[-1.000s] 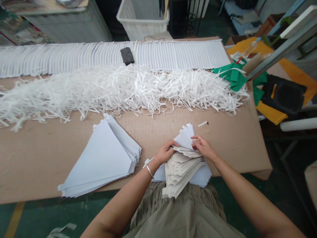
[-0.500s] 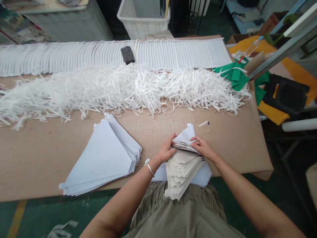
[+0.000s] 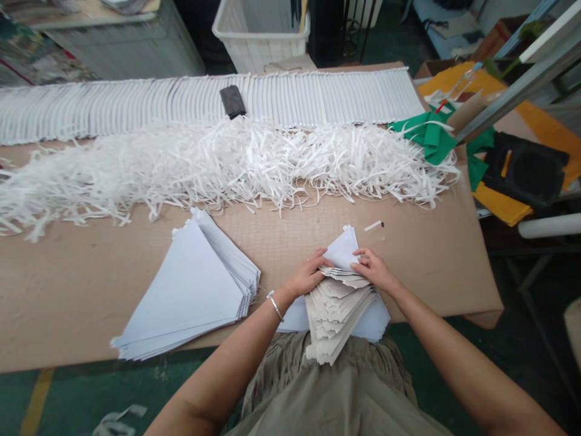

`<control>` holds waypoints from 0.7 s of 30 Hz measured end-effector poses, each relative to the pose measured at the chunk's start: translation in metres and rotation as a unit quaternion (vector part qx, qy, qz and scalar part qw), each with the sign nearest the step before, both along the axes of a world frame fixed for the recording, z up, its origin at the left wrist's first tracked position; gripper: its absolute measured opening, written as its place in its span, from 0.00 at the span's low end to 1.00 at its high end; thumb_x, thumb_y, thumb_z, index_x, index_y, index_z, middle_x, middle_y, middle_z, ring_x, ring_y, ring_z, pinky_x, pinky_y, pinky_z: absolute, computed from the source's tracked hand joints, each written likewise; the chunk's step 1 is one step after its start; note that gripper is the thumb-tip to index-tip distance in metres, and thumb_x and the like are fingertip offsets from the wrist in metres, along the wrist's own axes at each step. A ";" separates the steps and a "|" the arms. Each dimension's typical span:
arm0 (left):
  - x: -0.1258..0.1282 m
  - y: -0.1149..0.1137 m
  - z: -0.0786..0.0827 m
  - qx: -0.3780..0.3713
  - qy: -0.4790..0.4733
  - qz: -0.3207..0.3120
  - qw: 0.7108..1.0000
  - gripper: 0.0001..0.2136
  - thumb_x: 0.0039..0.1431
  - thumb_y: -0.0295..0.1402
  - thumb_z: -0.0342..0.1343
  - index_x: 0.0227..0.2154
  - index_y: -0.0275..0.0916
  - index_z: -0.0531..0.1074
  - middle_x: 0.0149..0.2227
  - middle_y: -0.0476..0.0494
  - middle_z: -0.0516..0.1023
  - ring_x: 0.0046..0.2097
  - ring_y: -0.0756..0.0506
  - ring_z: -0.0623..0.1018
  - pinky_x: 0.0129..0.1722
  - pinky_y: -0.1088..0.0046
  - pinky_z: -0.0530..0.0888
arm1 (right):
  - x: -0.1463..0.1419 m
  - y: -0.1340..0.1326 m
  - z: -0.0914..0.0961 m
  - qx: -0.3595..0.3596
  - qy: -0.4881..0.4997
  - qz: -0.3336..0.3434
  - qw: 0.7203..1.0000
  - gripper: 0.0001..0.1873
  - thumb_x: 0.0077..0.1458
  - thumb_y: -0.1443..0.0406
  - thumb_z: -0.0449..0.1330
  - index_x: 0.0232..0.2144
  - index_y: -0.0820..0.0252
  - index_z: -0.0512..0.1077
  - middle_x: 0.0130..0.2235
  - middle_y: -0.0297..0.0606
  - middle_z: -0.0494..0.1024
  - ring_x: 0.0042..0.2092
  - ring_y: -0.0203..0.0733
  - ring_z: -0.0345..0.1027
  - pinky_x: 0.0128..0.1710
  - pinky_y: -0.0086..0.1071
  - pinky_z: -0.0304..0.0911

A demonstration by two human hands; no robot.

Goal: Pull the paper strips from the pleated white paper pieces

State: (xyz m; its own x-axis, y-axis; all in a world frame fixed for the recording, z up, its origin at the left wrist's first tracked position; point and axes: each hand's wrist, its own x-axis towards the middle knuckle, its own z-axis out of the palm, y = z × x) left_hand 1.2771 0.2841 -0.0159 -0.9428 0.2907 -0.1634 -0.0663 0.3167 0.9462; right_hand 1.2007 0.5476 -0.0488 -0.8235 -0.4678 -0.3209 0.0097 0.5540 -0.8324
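My left hand [image 3: 308,275] and my right hand [image 3: 373,269] both grip the far end of a fanned pile of folded white paper pieces [image 3: 338,309] at the table's near edge, over my lap. The fingers of each hand curl around the top sheets, left hand on the left side, right hand on the right. A flat white sheet [image 3: 342,248] lies under the pile and sticks out past my fingers. A second, larger stack of triangular white sheets [image 3: 190,290] rests to the left on the brown table [image 3: 68,290].
A long heap of white paper strips [image 3: 218,163] crosses the table's middle. Behind it lies a row of overlapped white pieces [image 3: 136,103] with a dark pouch [image 3: 232,101] on it. Green and yellow cloth [image 3: 436,139] sits at right. A white crate [image 3: 261,36] stands beyond.
My hands stayed on the pile's far end and shifted the top sheets slightly. Nothing else moved.
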 end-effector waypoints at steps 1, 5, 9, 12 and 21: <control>-0.001 0.000 -0.001 0.008 -0.013 -0.009 1.000 0.11 0.59 0.33 0.51 0.41 0.39 0.76 0.53 0.40 0.76 0.60 0.38 0.69 0.63 0.58 0.63 | 0.001 0.001 0.002 -0.027 -0.036 -0.021 0.999 0.24 0.59 0.51 0.56 0.52 0.58 0.66 0.25 0.28 0.71 0.27 0.37 0.65 0.31 0.30 0.65; 0.001 0.000 -0.003 0.029 -0.045 0.010 0.999 0.16 0.54 0.30 0.50 0.46 0.38 0.71 0.42 0.45 0.78 0.46 0.42 0.76 0.54 0.62 0.71 | -0.013 -0.004 0.000 0.094 0.017 -0.018 0.995 0.24 0.62 0.53 0.52 0.56 0.56 0.66 0.32 0.36 0.78 0.31 0.40 0.71 0.35 0.32 0.66; 0.006 0.001 -0.002 0.025 -0.032 0.020 0.999 0.26 0.50 0.27 0.49 0.55 0.38 0.67 0.51 0.43 0.76 0.53 0.40 0.73 0.59 0.59 0.67 | -0.027 -0.013 -0.013 0.251 0.127 0.052 0.958 0.23 0.54 0.67 0.61 0.53 0.56 0.71 0.50 0.47 0.77 0.47 0.48 0.71 0.50 0.37 0.63; 0.006 0.001 -0.002 0.016 -0.017 0.015 1.000 0.27 0.50 0.27 0.49 0.56 0.38 0.68 0.58 0.41 0.73 0.60 0.39 0.70 0.63 0.59 0.63 | -0.021 -0.012 -0.014 0.216 0.130 0.055 0.966 0.14 0.53 0.68 0.61 0.44 0.57 0.75 0.48 0.45 0.76 0.49 0.47 0.69 0.52 0.38 0.62; -0.001 0.001 -0.003 0.041 -0.017 0.012 0.999 0.21 0.52 0.27 0.50 0.49 0.37 0.74 0.50 0.41 0.78 0.54 0.40 0.74 0.60 0.60 0.67 | -0.009 -0.002 0.002 0.008 -0.066 -0.129 0.989 0.23 0.60 0.51 0.52 0.51 0.58 0.66 0.30 0.37 0.78 0.32 0.41 0.72 0.36 0.35 0.69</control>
